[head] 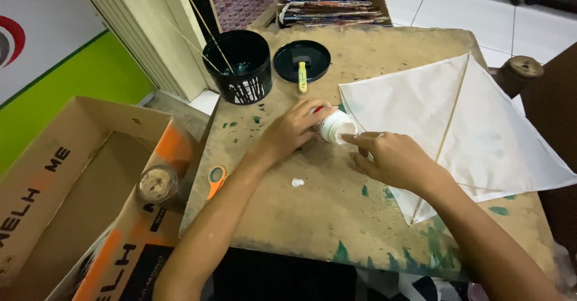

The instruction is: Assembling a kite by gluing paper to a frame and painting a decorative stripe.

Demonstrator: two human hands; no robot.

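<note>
Worn brown paint-stained surface [312, 217] carries everything. Open brown cardboard box [66, 187] beside it, left. White paper kite with thin bamboo spine [481, 133] lies flat, right half. Stack of coloured papers [330, 0] at far edge. Black paint bucket with sticks [237, 66] – round black lid [302, 60] just beside it. Left hand [288, 130] – fingers wrapped around small white plastic bottle [336, 125], tipped on its side at kite's near corner. Right hand [393, 160] on kite edge, fingers curled narrow, touching bottle mouth. Orange-handled scissors [215, 179] at left edge.
</note>
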